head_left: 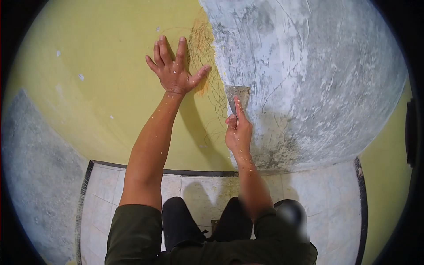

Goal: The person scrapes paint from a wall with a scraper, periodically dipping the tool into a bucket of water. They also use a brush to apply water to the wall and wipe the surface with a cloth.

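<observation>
My left hand [176,70] lies flat with spread fingers on the yellow painted wall [110,66], beside orange and dark scribbles [202,57]. In my right hand [239,132] is a putty knife [237,93], its index finger stretched along the blade. The blade points up, near the ragged edge between the yellow paint and the bare grey-white plaster [300,79]. The handle is mostly hidden inside my fist. Small paint flakes dot both hands and forearms.
Below the wall runs a dark baseboard strip [198,173], then a pale tiled floor [327,198] with paint crumbs near my legs. A bare grey wall patch [39,176] is at the left. A dark object [410,132] hangs at the right edge.
</observation>
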`<state>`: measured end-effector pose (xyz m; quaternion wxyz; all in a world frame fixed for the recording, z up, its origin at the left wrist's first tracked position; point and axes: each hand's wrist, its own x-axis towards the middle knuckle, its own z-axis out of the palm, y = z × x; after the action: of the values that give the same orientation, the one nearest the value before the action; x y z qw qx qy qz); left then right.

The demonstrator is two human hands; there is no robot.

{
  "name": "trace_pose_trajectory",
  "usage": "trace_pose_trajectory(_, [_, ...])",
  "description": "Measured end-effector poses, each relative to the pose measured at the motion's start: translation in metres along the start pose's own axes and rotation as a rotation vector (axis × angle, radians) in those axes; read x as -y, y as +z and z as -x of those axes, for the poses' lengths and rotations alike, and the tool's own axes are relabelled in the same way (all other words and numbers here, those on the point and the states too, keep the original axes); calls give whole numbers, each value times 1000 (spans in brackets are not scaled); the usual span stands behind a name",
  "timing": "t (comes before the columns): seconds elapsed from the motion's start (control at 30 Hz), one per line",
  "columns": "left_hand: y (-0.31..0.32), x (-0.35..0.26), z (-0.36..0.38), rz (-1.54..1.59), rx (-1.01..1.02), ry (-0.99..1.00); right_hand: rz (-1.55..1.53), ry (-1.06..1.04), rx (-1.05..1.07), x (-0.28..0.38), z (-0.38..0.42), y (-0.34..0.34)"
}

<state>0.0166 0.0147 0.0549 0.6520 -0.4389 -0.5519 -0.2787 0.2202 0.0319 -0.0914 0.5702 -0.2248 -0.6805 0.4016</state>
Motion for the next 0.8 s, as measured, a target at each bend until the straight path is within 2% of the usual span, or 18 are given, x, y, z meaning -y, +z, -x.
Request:
trace_pose_trajectory(0.13, [0, 0, -1, 24, -15, -14, 196, -143, -33, -22, 6, -4])
trace_pose_trajectory(0.23, [2, 3, -3, 47, -35, -41, 227, -94, -25, -32, 22, 0])
trace_pose_trajectory(0.3, [-3, -3, 6, 68, -15, -79, 243, 130, 43, -27, 32, -2])
trace_pose_trajectory(0.33, [-4, -4, 1, 96, -46, -57, 208, -46, -30, -30, 26, 4])
trace_pose_trajectory(0.37, [-3, -3, 0, 125, -82, -30, 232, -50, -16, -29, 16, 5])
trace_pose_trajectory(0.4, [1, 2, 5, 130, 53, -81, 249, -67, -1, -12, 4, 5])
trace_pose_trajectory(0.5, [3, 5, 9, 130, 140, -83, 293, -25, 47, 3, 2, 5])
trace_pose_trajectory(0.57, [0, 4, 10, 147, 150, -96, 326, 34, 57, -9, 17, 4])
trace_pose_trajectory(0.6, [0, 6, 9, 138, 142, -97, 320, -31, 20, -32, 30, 7])
trace_pose_trajectory(0.7, [-1, 8, 9, 161, 146, -102, 234, 76, 62, -34, 42, 11])
trace_pose_trajectory(0.77, [0, 10, 9, 179, 123, -115, 248, -146, -11, -40, 26, 15])
trace_pose_trajectory(0.8, [0, 10, 11, 194, 99, -109, 264, -136, -4, -31, 15, 16])
